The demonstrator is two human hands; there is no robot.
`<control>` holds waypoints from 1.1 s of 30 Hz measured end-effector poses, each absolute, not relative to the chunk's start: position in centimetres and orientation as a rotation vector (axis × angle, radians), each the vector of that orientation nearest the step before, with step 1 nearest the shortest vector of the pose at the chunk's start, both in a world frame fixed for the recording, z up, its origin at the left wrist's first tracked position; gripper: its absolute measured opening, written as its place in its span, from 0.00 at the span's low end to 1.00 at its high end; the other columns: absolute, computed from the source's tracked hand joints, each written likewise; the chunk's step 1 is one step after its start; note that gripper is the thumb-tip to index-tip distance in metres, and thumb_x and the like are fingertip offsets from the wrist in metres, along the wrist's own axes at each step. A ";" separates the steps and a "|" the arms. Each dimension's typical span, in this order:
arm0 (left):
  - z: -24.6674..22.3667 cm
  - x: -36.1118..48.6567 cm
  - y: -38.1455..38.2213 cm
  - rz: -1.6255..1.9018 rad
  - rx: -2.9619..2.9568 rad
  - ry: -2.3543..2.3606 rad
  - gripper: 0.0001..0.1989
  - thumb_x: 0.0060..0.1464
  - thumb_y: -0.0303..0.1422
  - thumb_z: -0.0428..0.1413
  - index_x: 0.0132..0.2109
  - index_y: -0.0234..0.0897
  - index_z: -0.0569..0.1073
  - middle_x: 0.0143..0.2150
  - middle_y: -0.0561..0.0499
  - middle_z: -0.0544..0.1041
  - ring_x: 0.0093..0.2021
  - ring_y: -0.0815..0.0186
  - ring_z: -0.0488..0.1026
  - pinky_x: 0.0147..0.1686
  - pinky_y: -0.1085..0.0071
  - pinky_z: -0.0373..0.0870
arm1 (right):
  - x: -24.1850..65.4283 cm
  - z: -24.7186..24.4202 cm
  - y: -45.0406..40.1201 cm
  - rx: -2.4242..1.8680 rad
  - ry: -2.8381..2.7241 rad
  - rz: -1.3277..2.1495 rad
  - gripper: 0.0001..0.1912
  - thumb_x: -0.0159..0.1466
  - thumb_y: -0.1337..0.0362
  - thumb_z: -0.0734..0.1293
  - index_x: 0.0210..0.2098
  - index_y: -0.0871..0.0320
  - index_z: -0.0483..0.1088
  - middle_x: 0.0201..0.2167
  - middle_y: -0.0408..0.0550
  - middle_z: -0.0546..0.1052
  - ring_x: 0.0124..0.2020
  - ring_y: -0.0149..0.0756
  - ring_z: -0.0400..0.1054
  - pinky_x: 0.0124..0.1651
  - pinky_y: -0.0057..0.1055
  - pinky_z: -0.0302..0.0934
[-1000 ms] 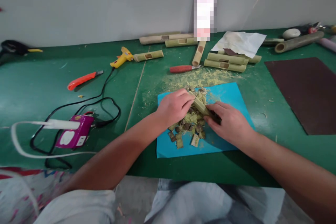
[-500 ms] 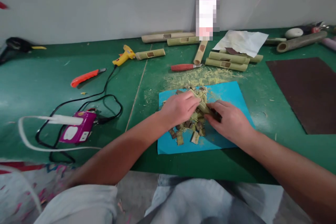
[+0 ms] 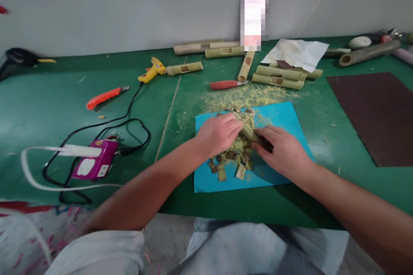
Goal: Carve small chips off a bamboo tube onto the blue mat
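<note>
Over a blue sheet (image 3: 206, 182), a short greenish bamboo tube (image 3: 250, 133) slants between both hands. My right hand (image 3: 284, 148) is closed around its near right end, thumb below and fingers above. At the upper left end my left hand (image 3: 217, 135) is closed, with its fingertips bent down on the tube; whether anything small sits under them is hidden. Beneath the hands lies a heap of bamboo chips (image 3: 230, 154) and shavings. Just beyond the sheet, pale bamboo dust (image 3: 235, 98) is strewn on the green table (image 3: 180, 197).
Behind the sheet lie a red-handled knife (image 3: 226, 84) and several notched bamboo tubes (image 3: 277, 80). To the left are an orange utility knife (image 3: 105, 98), a yellow glue gun (image 3: 153, 71) and a purple power strip (image 3: 97, 159) with cords. A dark brown sheet (image 3: 374, 116) lies right.
My left hand has shifted slightly left along the bamboo tube, baring more of its middle. My right hand keeps its grip. The whole view has tipped a little.
</note>
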State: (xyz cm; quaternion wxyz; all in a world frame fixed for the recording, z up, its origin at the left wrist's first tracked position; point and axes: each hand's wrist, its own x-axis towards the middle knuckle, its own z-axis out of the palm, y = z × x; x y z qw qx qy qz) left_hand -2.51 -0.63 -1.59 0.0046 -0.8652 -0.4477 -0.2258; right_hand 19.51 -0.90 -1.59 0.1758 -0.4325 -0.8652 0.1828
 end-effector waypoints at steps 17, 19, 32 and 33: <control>-1.3 -2.3 -0.5 -0.673 -2.632 -1.520 0.14 0.65 0.32 0.47 0.39 0.34 0.76 0.34 0.48 0.73 0.32 0.66 0.71 0.30 0.72 0.64 | 19.3 -1.5 -1.0 -1.230 -2.455 0.433 0.10 0.64 0.62 0.64 0.42 0.60 0.73 0.35 0.52 0.75 0.37 0.41 0.69 0.37 0.35 0.60; -1.4 -2.6 -0.2 -0.655 -2.675 -1.480 0.13 0.65 0.30 0.46 0.39 0.33 0.75 0.34 0.47 0.73 0.32 0.67 0.71 0.30 0.72 0.65 | 19.3 -1.5 -1.0 -1.206 -2.463 0.417 0.10 0.64 0.62 0.64 0.41 0.61 0.74 0.34 0.52 0.75 0.36 0.40 0.68 0.36 0.34 0.60; -1.1 -1.8 -1.1 -0.601 -2.767 -1.478 0.14 0.65 0.30 0.46 0.38 0.35 0.75 0.33 0.48 0.72 0.32 0.67 0.70 0.30 0.72 0.64 | 19.4 -1.3 -1.0 -1.211 -2.459 0.433 0.11 0.65 0.61 0.63 0.42 0.58 0.73 0.34 0.52 0.74 0.36 0.40 0.67 0.37 0.35 0.60; -1.1 -2.1 -1.0 -0.617 -2.709 -1.515 0.14 0.65 0.31 0.46 0.38 0.34 0.75 0.34 0.48 0.72 0.32 0.67 0.70 0.31 0.72 0.64 | 19.4 -1.3 -1.0 -1.222 -2.451 0.435 0.11 0.64 0.61 0.63 0.42 0.58 0.73 0.34 0.52 0.75 0.36 0.40 0.67 0.37 0.35 0.60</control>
